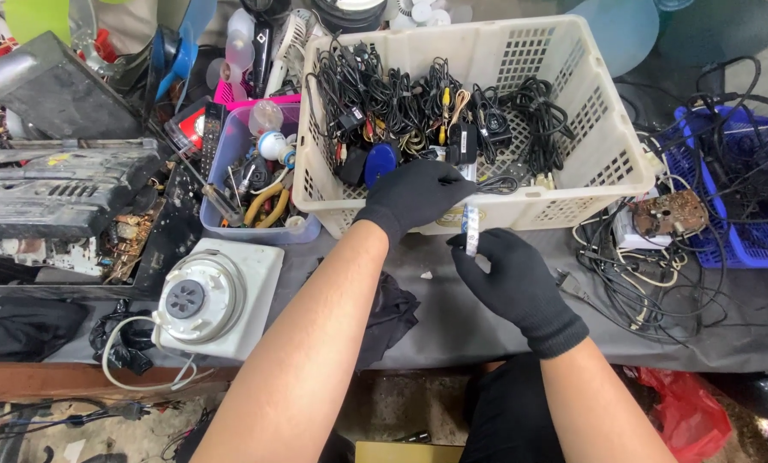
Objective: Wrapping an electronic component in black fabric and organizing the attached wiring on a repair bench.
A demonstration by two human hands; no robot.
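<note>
Two black-gloved hands are working at the near rim of a cream basket (573, 111) of cables: the left hand (414, 195) is curling over the rim, the right hand (513, 279) pinching a small white strip (471, 233) above the open grey table (453, 317).

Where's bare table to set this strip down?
Bare grey table lies between the black cloth and right hand, below the cream basket. Crowded: cable tangle at right, white appliance base and tool bin at left.

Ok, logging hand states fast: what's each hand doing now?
Left hand: closed, pinching the top of a small flat strip.
Right hand: closed on the strip's lower end.
</note>
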